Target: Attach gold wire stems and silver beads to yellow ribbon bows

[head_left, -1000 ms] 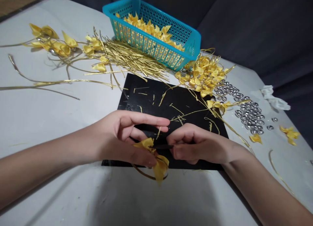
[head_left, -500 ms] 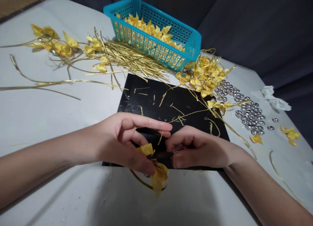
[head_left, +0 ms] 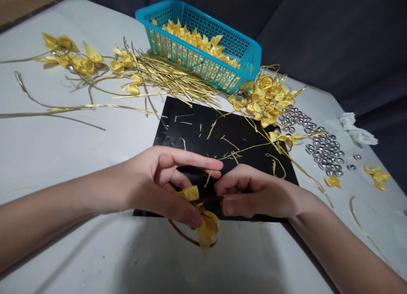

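Over the front of a black board (head_left: 190,137), my left hand (head_left: 168,192) pinches a yellow ribbon bow (head_left: 208,228) between thumb and fingers, its index finger stretched out to the right. A gold cord (head_left: 182,234) curves in a loop below the bow, and part of the bow is hidden behind the thumb. My right hand (head_left: 248,192) is closed just to the right, thumb against the curled index finger. From its pinch a thin dark strip (head_left: 208,199) reaches to the bow; its kind I cannot make out. A short thread (head_left: 207,179) hangs near my left fingertips.
A blue basket (head_left: 203,59) of yellow bows stands at the back. Before it lies a pile of gold cords (head_left: 178,78). Corded bows (head_left: 267,99) are heaped at right, beside many silver beads (head_left: 327,152). More bows (head_left: 79,63) lie at left. Thread scraps (head_left: 233,154) litter the board.
The thin dark strip now shows between my right fingertips and the bow, where it did not show clearly before. Both hands have hardly moved.
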A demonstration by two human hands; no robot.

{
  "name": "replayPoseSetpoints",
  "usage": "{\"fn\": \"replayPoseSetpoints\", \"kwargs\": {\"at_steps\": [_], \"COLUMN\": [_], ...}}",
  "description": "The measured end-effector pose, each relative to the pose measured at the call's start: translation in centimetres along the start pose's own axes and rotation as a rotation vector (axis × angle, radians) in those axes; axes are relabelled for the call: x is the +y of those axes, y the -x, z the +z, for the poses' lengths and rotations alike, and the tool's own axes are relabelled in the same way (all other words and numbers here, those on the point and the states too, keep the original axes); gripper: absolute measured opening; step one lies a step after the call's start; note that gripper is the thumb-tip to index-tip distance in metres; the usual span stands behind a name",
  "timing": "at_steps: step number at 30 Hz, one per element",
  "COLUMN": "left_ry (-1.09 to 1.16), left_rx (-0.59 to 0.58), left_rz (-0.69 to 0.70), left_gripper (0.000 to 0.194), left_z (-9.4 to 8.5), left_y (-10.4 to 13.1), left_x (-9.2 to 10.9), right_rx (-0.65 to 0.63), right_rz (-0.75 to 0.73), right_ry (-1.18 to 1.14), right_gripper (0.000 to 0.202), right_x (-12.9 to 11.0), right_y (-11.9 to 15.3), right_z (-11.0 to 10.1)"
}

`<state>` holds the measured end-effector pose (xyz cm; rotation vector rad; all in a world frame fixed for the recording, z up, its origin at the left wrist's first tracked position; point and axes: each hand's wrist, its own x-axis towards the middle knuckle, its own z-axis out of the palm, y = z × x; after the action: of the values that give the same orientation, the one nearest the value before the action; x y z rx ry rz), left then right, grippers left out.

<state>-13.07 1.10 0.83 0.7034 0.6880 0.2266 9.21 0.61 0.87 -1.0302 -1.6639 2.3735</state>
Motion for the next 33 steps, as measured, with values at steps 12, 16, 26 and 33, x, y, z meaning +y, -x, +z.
{"fn": "replayPoseSetpoints", "kwargs": {"at_steps": [12,16,26,33], "left_ry": [-0.001,-0.01,-0.029,-0.008], "left_rx": [0.01,0.007,0.012,0.001], "left_rz": [-0.007,-0.001,-0.013,-0.007], "left_gripper": [0.059,0.061,0.062,0.059], "left_z": [0.16,0.13,0.15,0.04], "left_y": [0.1,0.11,0.11,0.09], "left_x": [0.18,0.17,0.16,0.07], "right_rx": [-0.059,-0.043,-0.028,-0.021], "right_rz": [0.017,0.05,0.049,0.044], "right_ry": [-0.065,-0.066,-0.058,-0.045], "right_gripper": [0.04,0.041,0.04,0.042], "right_x": [0.0,0.0,-0.12,-0.33], "right_y": [-0.21,-0.14,-0.21,-0.29], "right_z": [0.06,0.02,0.09,0.18]}}
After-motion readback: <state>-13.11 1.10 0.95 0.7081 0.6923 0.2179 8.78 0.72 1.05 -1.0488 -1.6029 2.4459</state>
